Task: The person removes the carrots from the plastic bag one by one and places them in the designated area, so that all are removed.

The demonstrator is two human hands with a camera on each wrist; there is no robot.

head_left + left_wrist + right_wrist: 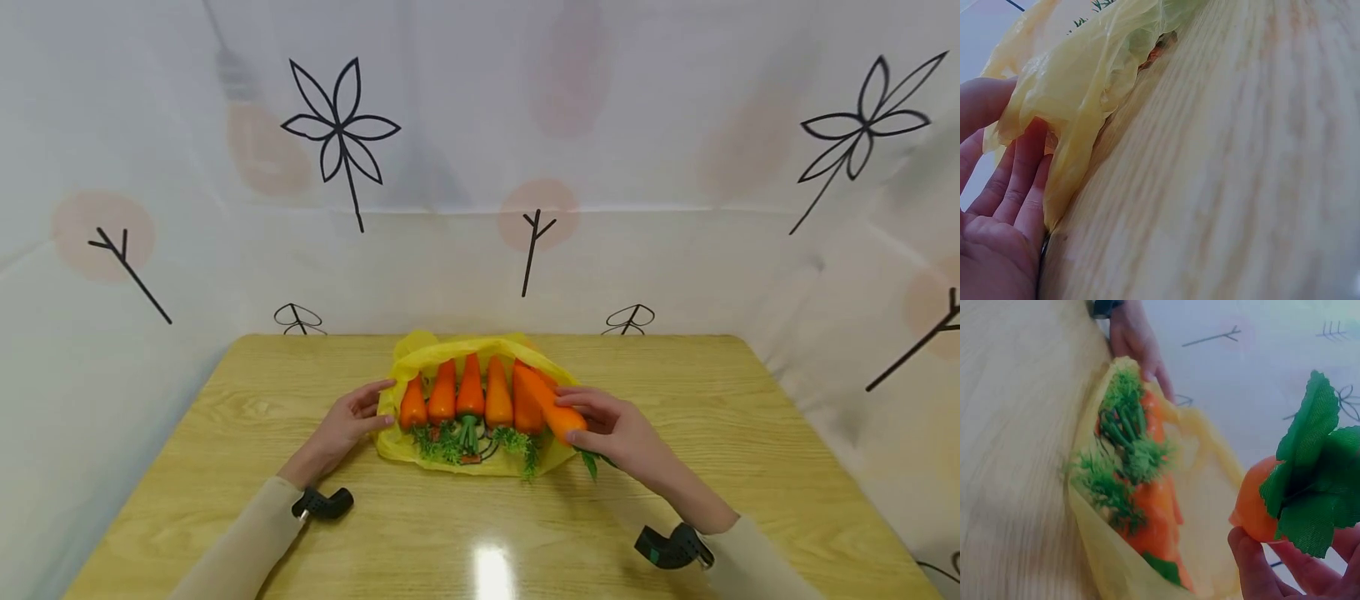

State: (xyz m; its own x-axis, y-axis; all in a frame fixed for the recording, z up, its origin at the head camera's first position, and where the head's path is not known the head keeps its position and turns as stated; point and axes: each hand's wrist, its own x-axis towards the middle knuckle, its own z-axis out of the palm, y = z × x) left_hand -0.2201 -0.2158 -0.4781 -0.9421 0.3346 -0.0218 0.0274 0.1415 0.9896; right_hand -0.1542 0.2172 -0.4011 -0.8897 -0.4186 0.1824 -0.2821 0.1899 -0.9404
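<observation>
A yellow plastic bag (394,452) lies on its side with its mouth facing me. Several orange toy carrots (470,387) with green tops fill it side by side, tips pointing inward. At the bag's left edge my left hand (347,429) pinches the thin plastic (1072,94) between thumb and fingers. My right hand (626,435) grips one more orange carrot (546,402) by its thick end, at the right side of the mouth. Broad green cloth leaves (1310,481) stick out of that carrot in the right wrist view. Its tip slants up and left over the carrots inside.
The wooden table (262,417) runs under the bag and both arms. Behind it hangs a pale curtain (465,267) with drawn flowers and twigs. Black wrist devices (322,503) sit at both cuffs.
</observation>
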